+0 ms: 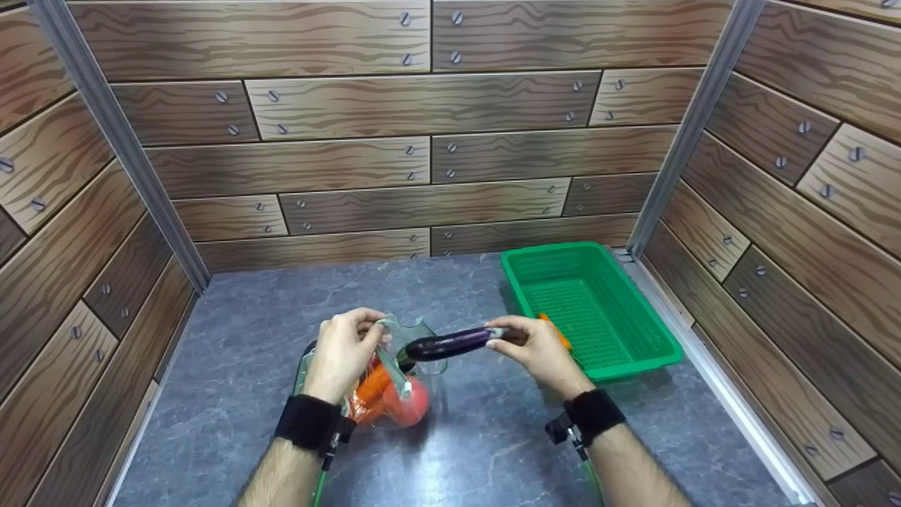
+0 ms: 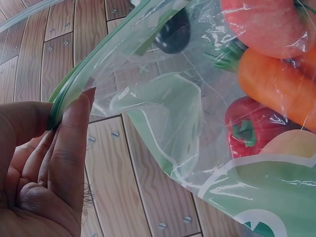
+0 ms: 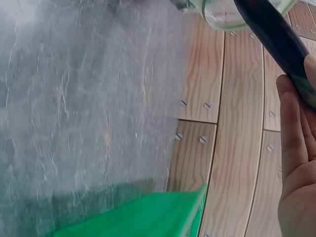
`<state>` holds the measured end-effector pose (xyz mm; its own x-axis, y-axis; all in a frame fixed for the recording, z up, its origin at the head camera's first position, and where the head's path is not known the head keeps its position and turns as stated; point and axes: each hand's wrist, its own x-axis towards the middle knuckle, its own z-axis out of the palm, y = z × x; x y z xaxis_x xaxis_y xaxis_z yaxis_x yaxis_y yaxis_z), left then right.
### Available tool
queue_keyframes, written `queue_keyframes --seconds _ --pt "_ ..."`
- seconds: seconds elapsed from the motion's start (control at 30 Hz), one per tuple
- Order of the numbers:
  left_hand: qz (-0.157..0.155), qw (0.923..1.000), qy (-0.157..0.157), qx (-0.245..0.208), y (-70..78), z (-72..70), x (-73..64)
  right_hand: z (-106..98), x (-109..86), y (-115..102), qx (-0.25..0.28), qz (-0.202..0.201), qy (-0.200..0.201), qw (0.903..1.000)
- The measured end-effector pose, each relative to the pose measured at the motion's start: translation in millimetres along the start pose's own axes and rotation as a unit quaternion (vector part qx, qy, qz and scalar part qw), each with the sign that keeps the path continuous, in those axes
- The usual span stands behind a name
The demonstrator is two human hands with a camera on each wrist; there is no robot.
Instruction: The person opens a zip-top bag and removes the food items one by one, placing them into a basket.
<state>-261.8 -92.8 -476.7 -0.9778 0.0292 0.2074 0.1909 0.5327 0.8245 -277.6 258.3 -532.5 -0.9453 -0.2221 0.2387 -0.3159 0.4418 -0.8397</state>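
Note:
My left hand [image 1: 343, 350] pinches the green-edged rim of a clear zip bag [image 2: 163, 113] between thumb and fingers. Inside the bag are a carrot [image 2: 266, 81], a red bell pepper [image 2: 247, 126], a round pinkish-red fruit or vegetable [image 1: 406, 403] and a partly hidden yellowish round item [image 2: 291, 148]. My right hand [image 1: 538, 350] holds a dark purple eggplant [image 1: 450, 345] by its stem end. The eggplant's rounded end points left, at the bag's mouth. Seen from the right wrist, the eggplant slants up toward the bag's rim [image 3: 224, 24].
A green plastic basket [image 1: 633, 310] stands at the back right of the grey marbled table [image 1: 295, 289], with an orange carrot-like item [image 1: 555, 331] by its near left side, partly behind my right hand. Wood-patterned walls [image 1: 338, 105] enclose the table at the back and sides.

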Motion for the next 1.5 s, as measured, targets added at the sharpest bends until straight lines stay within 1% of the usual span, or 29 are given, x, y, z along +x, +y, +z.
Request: queue_keyframes --seconds 0.13,0.3,0.5,0.6,0.7,0.87,1.13,1.33,1.5 --pt "0.0 1.0 0.0 0.002 0.4 -1.2 -0.1 -10.3 -0.2 0.7 -0.009 -0.007 0.012 0.9999" --pt "0.005 1.0 0.001 0.002 0.5 -1.8 0.1 -22.8 -2.1 3.6 -0.008 -0.001 0.028 0.9996" --pt "0.003 1.0 0.002 0.004 1.3 -2.8 -1.1 -37.6 -5.4 6.5 0.001 0.012 0.05 0.9987" --pt "0.007 1.0 0.002 0.005 1.3 -3.1 -1.3 -45.2 -7.0 8.1 0.002 0.025 0.063 0.9977" --pt "0.01 0.9999 0.004 0.007 0.8 -3.4 -1.5 -52.6 -8.4 10.8 -0.006 0.037 0.074 0.9966" --pt "0.006 1.0 0.004 0.005 0.5 -4.2 -1.8 -62.8 -10.4 16.3 -0.017 0.049 0.094 0.9942" --pt "0.01 0.9999 0.004 0.006 1.4 -4.5 -2.2 -74.1 -14.1 20.7 -0.022 0.081 0.138 0.9869" --pt "0.008 1.0 0.003 0.005 1.9 -4.6 -1.9 -79.5 -15.0 26.9 -0.042 0.089 0.175 0.9795" --pt "0.01 0.9999 0.003 0.002 1.1 -4.7 -1.9 -83.2 -17.4 34.2 -0.061 0.104 0.195 0.9735"
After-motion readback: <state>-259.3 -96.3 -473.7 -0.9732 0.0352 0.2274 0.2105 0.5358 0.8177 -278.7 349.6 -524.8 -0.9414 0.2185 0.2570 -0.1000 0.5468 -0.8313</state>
